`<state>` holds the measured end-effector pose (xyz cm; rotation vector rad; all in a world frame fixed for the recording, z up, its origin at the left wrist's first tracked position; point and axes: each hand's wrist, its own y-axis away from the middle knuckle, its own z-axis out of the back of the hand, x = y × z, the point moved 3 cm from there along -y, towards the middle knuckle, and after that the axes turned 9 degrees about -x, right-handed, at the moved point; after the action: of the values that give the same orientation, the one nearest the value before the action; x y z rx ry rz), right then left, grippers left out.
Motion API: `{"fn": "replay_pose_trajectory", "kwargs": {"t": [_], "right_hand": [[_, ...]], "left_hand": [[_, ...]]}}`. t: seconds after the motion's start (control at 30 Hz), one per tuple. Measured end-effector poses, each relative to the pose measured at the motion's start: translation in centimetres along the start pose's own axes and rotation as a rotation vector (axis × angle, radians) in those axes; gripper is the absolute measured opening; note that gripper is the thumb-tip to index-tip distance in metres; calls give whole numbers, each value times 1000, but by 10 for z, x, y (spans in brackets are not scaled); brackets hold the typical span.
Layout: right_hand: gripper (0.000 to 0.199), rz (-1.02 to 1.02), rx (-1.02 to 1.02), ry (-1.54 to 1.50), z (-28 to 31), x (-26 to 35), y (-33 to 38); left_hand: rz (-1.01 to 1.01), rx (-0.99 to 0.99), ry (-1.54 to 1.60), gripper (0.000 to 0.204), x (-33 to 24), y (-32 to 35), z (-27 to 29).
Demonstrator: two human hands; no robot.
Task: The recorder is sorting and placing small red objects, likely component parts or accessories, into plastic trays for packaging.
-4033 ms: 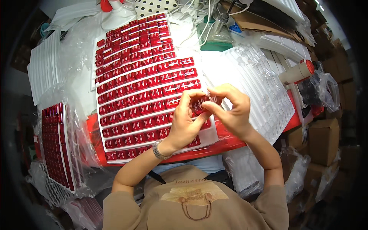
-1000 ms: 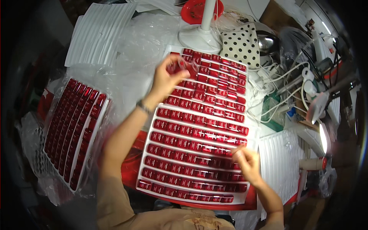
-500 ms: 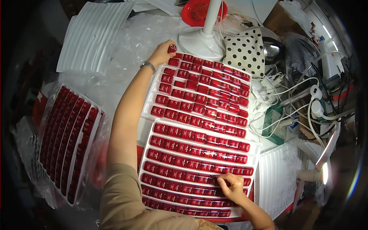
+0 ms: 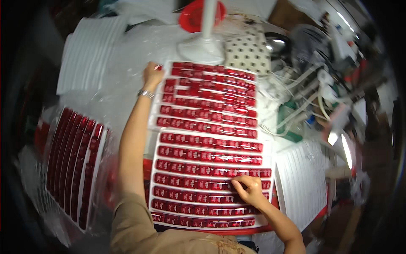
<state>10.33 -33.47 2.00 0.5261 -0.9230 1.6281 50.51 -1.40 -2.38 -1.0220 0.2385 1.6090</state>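
Note:
My left hand (image 4: 153, 73), with a metal watch (image 4: 146, 92) on its wrist, is closed around a small glossy red container (image 4: 158, 67) that shows only in part. It is just off the upper left corner of the far white tray (image 4: 155, 117), which carries rows of such red containers with some gaps. Over the right part of the near white tray (image 4: 157, 144), also lined with red containers, is my right hand (image 4: 249, 189). Its thumb and fingers are pinched together at a row; whatever they hold, if anything, is hidden. Motion blurs the picture.
Another filled tray (image 4: 72, 165) lies tilted at left in clear plastic. White empty trays are stacked at far left (image 4: 86, 55) and at right (image 4: 302, 182). Beyond the far tray stand a white lamp base (image 4: 201, 50), a red dish (image 4: 192, 17) and a polka-dot cloth (image 4: 248, 51). Cables (image 4: 296, 97) tangle at right.
The whole view has shifted and blurred. My left hand has drawn a little left and nearer from the far tray's corner, still holding the red container. My right hand stays over the near tray.

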Motion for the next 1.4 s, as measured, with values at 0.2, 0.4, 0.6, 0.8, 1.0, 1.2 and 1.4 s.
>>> {"fn": "replay_pose_trajectory", "kwargs": {"t": [0.2,0.4,0.6,0.8,1.0,1.2,1.4], "right_hand": [[13,107,-54,-16,-1,-17,-2],[13,533,-206,-99,103,64,2],[24,237,-1272,281,377,12,-122],[45,-362,-874,1092,379,-85,-252],[35,-545,-720,595,396,-123,-252],[38,-512,-685,732,368,-128,-256],[32,-614,-709,1155,375,-155,-249]], "left_hand": [[179,355,462,21,16,46,-17],[-63,135,502,22,-6,80,70],[99,182,710,30,-17,215,188],[380,-36,693,33,-18,303,272],[483,-127,581,28,21,344,316],[568,-169,656,37,3,347,306],[577,-128,645,36,20,370,310]]}}
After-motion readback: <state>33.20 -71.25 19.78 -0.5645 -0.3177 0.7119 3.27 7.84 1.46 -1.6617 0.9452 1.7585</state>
